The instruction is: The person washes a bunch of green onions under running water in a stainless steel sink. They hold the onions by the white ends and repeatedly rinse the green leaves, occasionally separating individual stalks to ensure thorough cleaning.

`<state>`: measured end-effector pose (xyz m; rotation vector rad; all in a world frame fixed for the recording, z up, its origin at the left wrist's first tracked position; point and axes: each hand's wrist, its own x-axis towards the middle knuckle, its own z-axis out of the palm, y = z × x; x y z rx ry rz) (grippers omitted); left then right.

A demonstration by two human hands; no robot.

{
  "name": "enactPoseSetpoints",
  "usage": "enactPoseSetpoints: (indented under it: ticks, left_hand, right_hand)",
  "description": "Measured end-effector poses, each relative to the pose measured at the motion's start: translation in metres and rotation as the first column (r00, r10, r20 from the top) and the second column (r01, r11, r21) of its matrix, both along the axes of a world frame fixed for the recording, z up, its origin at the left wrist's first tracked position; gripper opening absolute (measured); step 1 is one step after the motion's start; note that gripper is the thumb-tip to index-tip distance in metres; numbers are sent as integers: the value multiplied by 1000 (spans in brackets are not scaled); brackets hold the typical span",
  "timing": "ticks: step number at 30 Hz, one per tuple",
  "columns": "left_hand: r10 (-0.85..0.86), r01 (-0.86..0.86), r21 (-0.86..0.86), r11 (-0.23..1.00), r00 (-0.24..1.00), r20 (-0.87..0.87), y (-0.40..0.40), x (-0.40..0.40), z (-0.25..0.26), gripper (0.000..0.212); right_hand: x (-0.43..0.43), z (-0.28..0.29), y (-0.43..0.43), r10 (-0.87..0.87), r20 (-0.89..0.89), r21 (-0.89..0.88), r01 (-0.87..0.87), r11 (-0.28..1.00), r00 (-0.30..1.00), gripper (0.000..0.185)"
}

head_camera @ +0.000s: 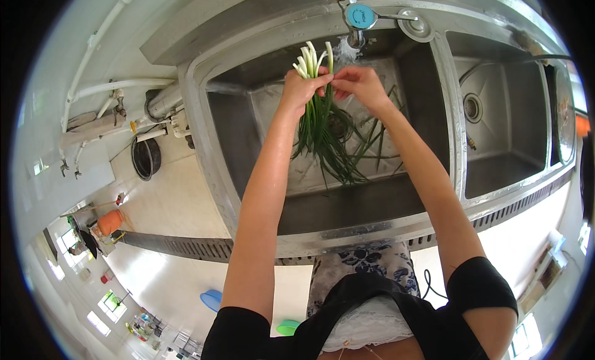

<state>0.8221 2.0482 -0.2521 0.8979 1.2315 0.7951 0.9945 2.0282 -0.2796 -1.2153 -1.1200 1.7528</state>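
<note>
A bunch of spring onions [312, 113] is gripped in my left hand [300, 89], white ends pointing up toward the tap and green leaves hanging down into the sink basin [325, 216]. My right hand [360, 88] meets the bunch from the right, with thumb and forefinger pinched at one stalk beside my left thumb. Whether a loose piece sits in that pinch is hidden. Water [346, 53] runs from the metal tap [356, 38] just behind my hands. Loose green leaves [379, 141] lie on the basin floor to the right of the bunch.
The tap has a blue-capped lever [360, 16]. A round metal drain cover [415, 26] rests on the rim behind. To the right is a second basin [495, 160] with a hose [469, 74]. A black bucket [145, 158] stands on the floor at left, near pipes [123, 94].
</note>
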Motion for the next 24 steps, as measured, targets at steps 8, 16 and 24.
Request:
enactPoseSetpoints:
  ticks: [8, 16, 24]
  left_hand:
    - [-277, 287, -28, 957, 942, 190, 0, -3, 16, 17]
    - [-296, 316, -74, 946, 933, 207, -7, -15, 23, 15]
    - [-255, 266, -76, 961, 958, 132, -14, -22, 22, 22]
  right_hand:
    - [12, 32, 14, -32, -98, 61, 38, 997, 995, 15]
    - [32, 25, 27, -386, -104, -18, 387, 922, 916, 18]
    - [22, 12, 41, -242, 639, 362, -8, 932, 731, 27]
